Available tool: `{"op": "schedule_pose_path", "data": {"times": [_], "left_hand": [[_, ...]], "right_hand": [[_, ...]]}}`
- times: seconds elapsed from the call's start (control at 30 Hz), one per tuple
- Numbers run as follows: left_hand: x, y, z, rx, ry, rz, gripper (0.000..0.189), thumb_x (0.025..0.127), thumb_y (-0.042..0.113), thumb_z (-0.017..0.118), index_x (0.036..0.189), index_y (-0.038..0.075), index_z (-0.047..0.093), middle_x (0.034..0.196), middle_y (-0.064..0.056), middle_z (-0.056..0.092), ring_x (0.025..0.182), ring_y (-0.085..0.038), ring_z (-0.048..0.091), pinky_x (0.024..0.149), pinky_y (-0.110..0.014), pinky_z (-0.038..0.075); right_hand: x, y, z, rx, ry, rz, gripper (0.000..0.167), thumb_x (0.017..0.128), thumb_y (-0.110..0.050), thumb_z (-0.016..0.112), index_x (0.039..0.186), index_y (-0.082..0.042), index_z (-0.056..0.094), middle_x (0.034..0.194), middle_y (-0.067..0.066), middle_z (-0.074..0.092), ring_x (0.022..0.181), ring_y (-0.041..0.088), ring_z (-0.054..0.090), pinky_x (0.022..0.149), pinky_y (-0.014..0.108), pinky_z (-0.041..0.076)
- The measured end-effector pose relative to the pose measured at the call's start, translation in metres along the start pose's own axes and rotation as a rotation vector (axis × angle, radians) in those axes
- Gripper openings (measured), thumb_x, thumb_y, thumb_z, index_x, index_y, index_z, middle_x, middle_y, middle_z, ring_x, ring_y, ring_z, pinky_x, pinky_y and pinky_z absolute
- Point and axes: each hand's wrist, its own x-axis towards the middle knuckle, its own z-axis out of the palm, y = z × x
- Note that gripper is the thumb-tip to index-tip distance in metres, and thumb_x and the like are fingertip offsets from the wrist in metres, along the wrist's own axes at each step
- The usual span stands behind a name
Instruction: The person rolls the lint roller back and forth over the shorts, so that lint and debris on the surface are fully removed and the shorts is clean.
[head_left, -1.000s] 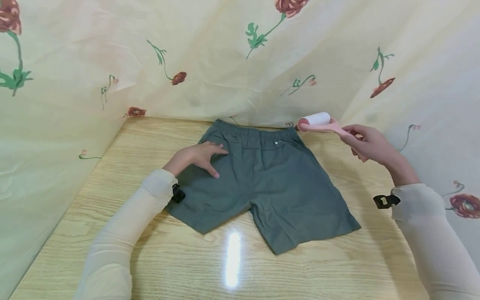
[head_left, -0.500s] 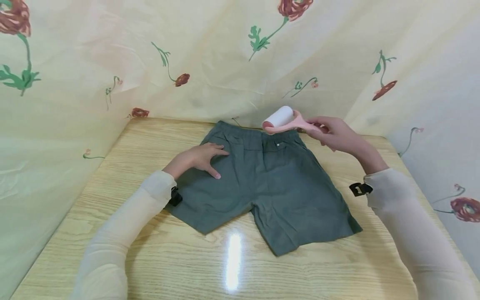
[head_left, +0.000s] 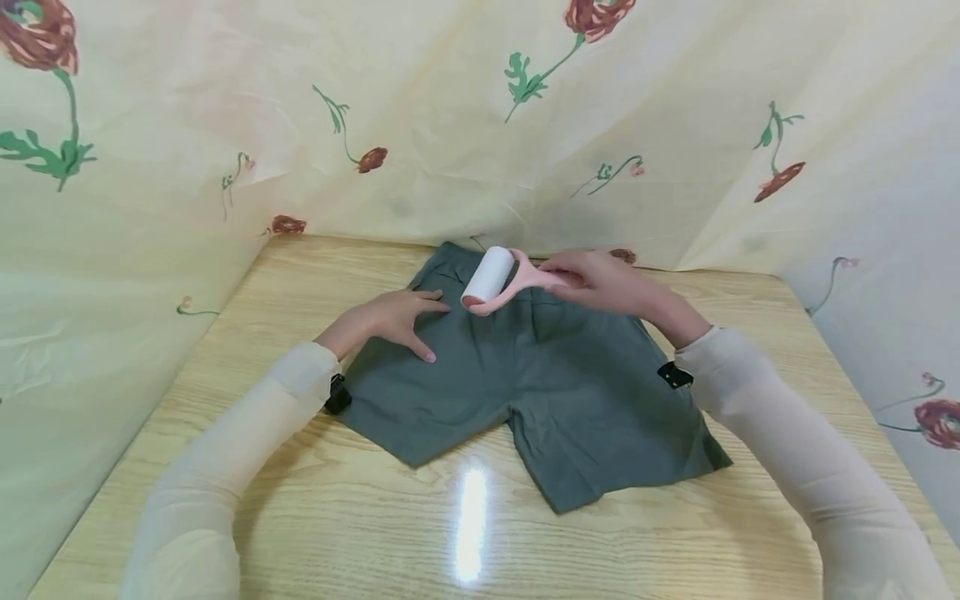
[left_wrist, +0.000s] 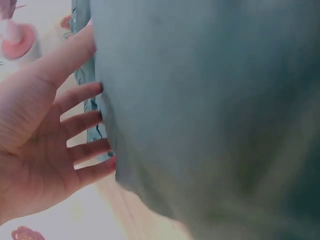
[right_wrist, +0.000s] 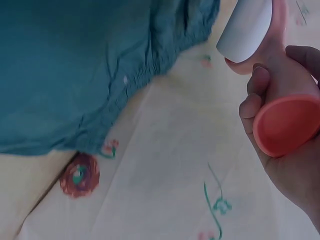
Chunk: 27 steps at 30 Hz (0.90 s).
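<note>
Two pale sleeves [head_left: 202, 475] are seen nearest, a black device [head_left: 338, 394] being worn at each wrist. Wood-grained worktop [head_left: 360, 525], marked in front by a bright reflection [head_left: 471, 525]. One pair of grey-green shorts [head_left: 570, 392], laid out on the worktop; legs are spread toward the viewer, the gathered waistband is placed at the far side, and a small white dot [right_wrist: 125, 79] is shown near it in the right wrist view. Left hand [head_left: 390, 323], rested on the shorts at their left side; its grip is held apart, fingers spread. One pink-handled lint roller [head_left: 491, 279] with white roll, held over the upper middle of the shorts; contact with the fabric cannot be told. Right hand [head_left: 600, 282], its grip clamped on the roller's handle. Farthest, a cream cloth [head_left: 450, 117], printed with red flowers and green stems, is hung behind the worktop.
</note>
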Motion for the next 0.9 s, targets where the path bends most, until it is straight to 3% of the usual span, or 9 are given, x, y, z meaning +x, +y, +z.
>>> {"op": "schedule_pose_path", "data": {"times": [0.2,0.47,0.57,0.7,0.9], "left_hand": [[-0.002,0.0,-0.006,-0.01,-0.059,-0.006,0.103,0.078,0.052,0.086,0.161,0.018,0.034,0.171,-0.014,0.017,0.155,-0.04,0.022,0.121,-0.056,0.032],[-0.003,0.003,-0.008,0.021,-0.077,-0.028,0.104,0.078,0.054,0.085,0.161,0.019,0.033,0.171,-0.012,0.016,0.157,-0.036,0.02,0.122,-0.055,0.031],[-0.002,0.002,-0.007,0.043,-0.055,-0.012,0.103,0.078,0.054,0.085,0.16,0.018,0.036,0.17,-0.014,0.019,0.156,-0.037,0.021,0.121,-0.055,0.031],[-0.001,-0.001,-0.005,0.061,-0.015,0.022,0.101,0.076,0.055,0.086,0.158,0.016,0.041,0.168,-0.016,0.025,0.155,-0.039,0.025,0.12,-0.056,0.032],[0.001,-0.007,-0.001,0.034,0.032,0.075,0.099,0.074,0.054,0.088,0.153,0.011,0.048,0.159,-0.016,0.038,0.147,-0.037,0.035,0.118,-0.053,0.036]], "right_hand": [[0.008,-0.002,0.024,-0.037,-0.094,-0.037,0.035,0.099,-0.017,0.067,0.131,-0.003,0.067,0.108,0.01,0.07,0.082,0.02,0.057,0.074,0.036,0.047],[0.008,0.002,0.04,-0.038,-0.163,-0.031,0.043,0.102,-0.018,0.063,0.142,-0.004,0.059,0.123,0.013,0.068,0.089,0.02,0.06,0.077,0.039,0.048],[0.007,0.003,0.04,-0.024,-0.176,-0.027,0.046,0.101,-0.016,0.064,0.145,-0.004,0.057,0.106,0.012,0.068,0.077,0.019,0.054,0.069,0.036,0.044],[0.007,0.004,0.04,-0.032,-0.194,-0.02,0.048,0.101,-0.015,0.064,0.147,-0.004,0.054,0.08,0.006,0.054,0.064,0.017,0.043,0.061,0.031,0.037],[0.004,0.008,0.041,-0.035,-0.198,0.023,0.05,0.1,-0.018,0.065,0.148,-0.008,0.054,0.074,0.004,0.049,0.064,0.016,0.042,0.061,0.03,0.038]]}}
